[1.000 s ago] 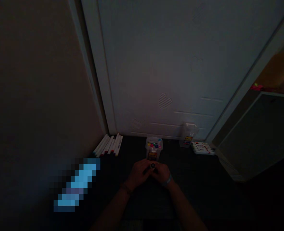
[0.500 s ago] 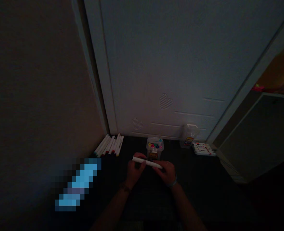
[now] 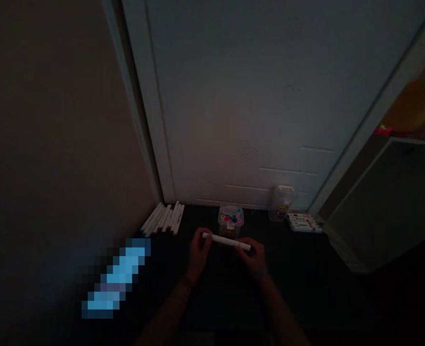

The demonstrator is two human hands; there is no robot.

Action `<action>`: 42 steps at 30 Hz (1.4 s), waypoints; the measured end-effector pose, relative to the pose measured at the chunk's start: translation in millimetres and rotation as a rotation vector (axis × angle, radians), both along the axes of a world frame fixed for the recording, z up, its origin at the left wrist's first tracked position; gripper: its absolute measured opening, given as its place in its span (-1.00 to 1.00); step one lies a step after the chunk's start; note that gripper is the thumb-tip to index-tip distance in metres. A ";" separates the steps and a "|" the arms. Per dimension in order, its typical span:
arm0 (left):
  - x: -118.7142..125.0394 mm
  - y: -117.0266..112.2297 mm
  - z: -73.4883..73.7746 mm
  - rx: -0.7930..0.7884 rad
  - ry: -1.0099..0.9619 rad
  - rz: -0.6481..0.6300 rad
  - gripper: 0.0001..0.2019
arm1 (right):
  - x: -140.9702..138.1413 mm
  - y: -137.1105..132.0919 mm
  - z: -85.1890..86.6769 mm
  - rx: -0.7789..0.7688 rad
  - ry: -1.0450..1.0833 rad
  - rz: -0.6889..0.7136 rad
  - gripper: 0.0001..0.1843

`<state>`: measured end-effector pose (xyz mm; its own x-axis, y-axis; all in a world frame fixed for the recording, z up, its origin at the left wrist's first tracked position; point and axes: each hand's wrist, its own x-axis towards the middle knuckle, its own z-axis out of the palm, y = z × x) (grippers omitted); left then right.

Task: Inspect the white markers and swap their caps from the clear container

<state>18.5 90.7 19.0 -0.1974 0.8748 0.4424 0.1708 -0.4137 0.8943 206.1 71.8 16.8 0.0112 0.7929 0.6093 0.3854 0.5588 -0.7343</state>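
Observation:
The scene is very dark. A white marker (image 3: pixel 227 241) lies level between both hands, just above the dark floor. My left hand (image 3: pixel 199 250) pinches its left end and my right hand (image 3: pixel 255 254) grips its right end. Just behind the marker stands a small clear tub (image 3: pixel 230 222) holding several markers with coloured caps.
A row of white markers (image 3: pixel 164 218) lies on the floor by the left wall. A second clear tub (image 3: pixel 281 203) and a flat marker pack (image 3: pixel 304 222) sit at the foot of the white door (image 3: pixel 248 120). A blurred blue patch (image 3: pixel 117 278) lies at the left.
One second ago my hands were clasped together low over something dark. They have since drawn apart, and the white marker now spans between them, held level.

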 end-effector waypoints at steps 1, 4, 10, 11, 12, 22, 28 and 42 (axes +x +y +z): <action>0.0 0.5 -0.5 -0.008 0.041 0.002 -0.82 | 0.3 0.6 0.1 -0.027 0.049 -0.003 -0.85; 1.4 0.9 -0.7 -0.019 0.170 -0.055 -0.81 | 2.1 5.3 -1.8 -0.141 0.254 -0.002 -0.80; 8.0 -3.2 1.3 -0.062 0.369 -0.356 -0.76 | 5.3 13.5 -7.4 -0.172 0.454 -0.058 -0.73; 8.7 -3.9 0.8 -0.070 0.412 -0.411 -0.75 | 5.4 12.7 -7.1 -0.145 0.414 -0.067 -0.73; 9.2 -4.4 0.1 -0.076 0.461 -0.465 -0.74 | 5.2 11.2 -6.4 -0.113 0.355 -0.074 -0.72; 9.9 -2.8 -8.5 -0.042 0.726 -0.530 -0.75 | -5.0 -4.9 2.2 0.080 -0.157 0.058 -0.70; 10.4 2.0 -13.6 -0.050 0.622 -0.537 -0.73 | -8.9 -4.7 2.0 0.122 -0.222 0.094 -0.72; 6.9 5.6 -18.9 -0.089 0.543 -0.502 -0.67 | -13.5 -1.6 -5.3 0.105 -0.219 0.067 -0.76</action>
<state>25.4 96.3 0.1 0.4613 0.8396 0.2868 0.4079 -0.4878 0.7718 192.6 70.2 11.5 -0.1812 0.7195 0.6704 0.4885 0.6575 -0.5737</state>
